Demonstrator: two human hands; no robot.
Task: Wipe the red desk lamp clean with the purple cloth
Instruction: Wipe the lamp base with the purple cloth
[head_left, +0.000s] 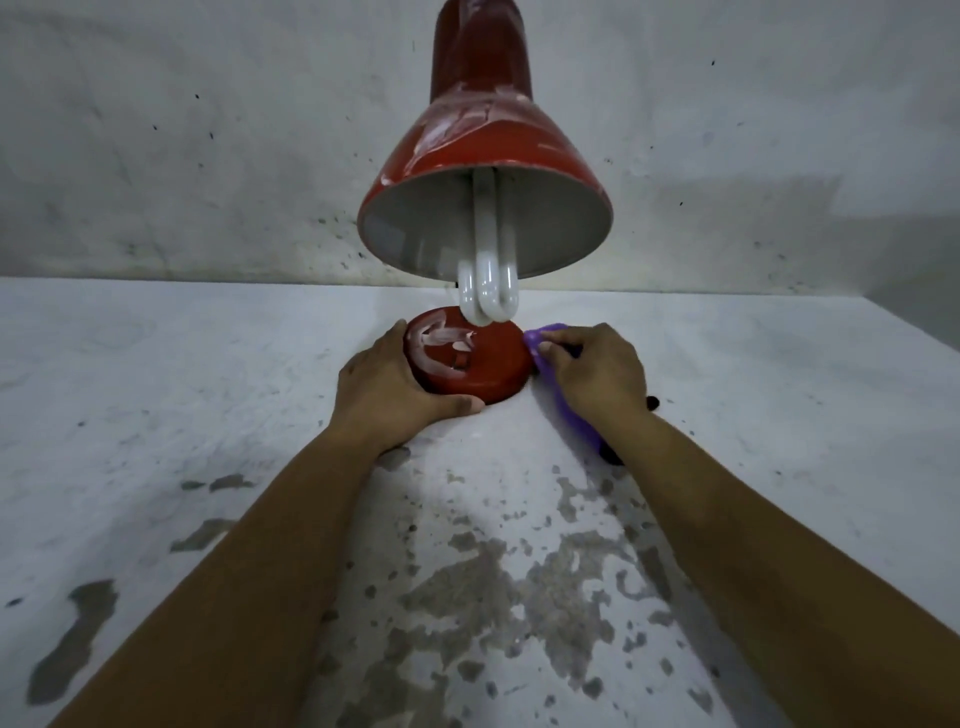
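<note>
The red desk lamp stands near the back wall. Its cone shade (483, 150) tips toward me, smeared with white streaks, and a white looped bulb (488, 291) hangs out of it. The round red base (488, 374) carries white smears on its left top. My left hand (387, 384) grips the base's left side, thumb along the front rim. My right hand (597, 371) holds the purple cloth (545, 345) bunched against the base's right edge; the cloth trails back under my wrist.
The lamp sits on a white painted surface (208, 395) with worn grey patches nearer to me. A stained white wall (208, 156) rises just behind the lamp. A small dark object (652, 401) shows beside my right wrist.
</note>
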